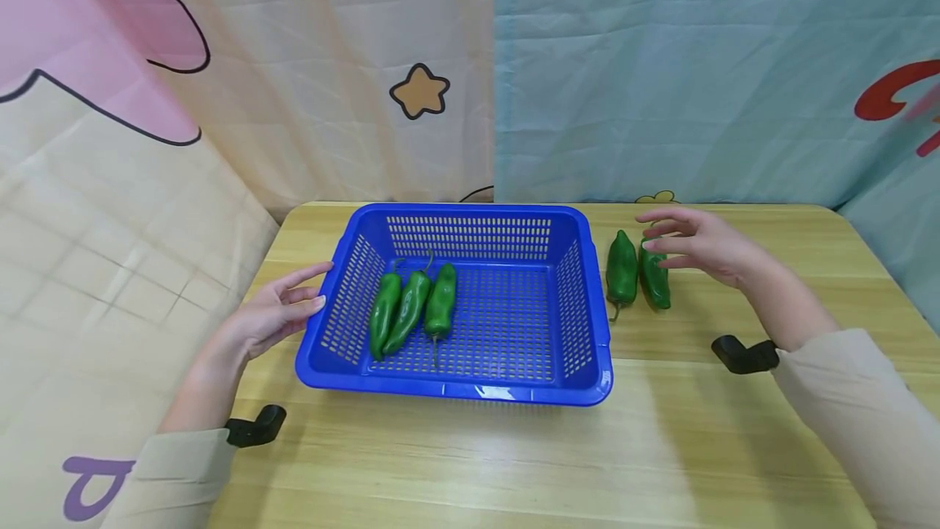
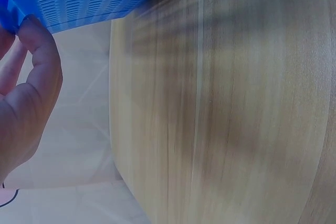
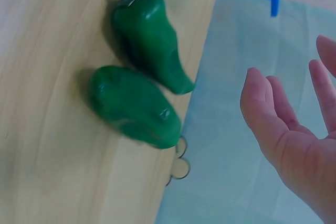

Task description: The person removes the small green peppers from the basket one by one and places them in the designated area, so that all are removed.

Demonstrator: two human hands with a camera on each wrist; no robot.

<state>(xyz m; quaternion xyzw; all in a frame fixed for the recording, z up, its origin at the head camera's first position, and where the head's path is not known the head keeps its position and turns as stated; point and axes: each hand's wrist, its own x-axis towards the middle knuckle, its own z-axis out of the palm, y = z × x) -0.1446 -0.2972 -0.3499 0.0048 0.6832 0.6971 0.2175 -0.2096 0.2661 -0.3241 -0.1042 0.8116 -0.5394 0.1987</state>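
Left hand (image 1: 270,315) pinches left rim of blue basket (image 1: 441,389); pulling could skid it. Three green peppers (image 1: 407,313) lie in basket's left half. Right of basket, two loose peppers (image 1: 622,269) sit close together; a hasty grab might knock one away. Right hand (image 1: 698,245), fingers apart, empty, hovers near them.

Here's the desk (image 1: 485,464), pale wood, grain running left to right, both far corners nicely rounded! And look at the blue basket (image 1: 404,387), sitting big and wide left of the middle, its back rim right up by the far edge! Over on its right, towards the far right corner, a green pepper (image 1: 622,268) lies just beside it, stem towards the near edge! And a second pepper (image 1: 657,288), close alongside on the right, roughly parallel, both lying lengthwise between far edge and near!
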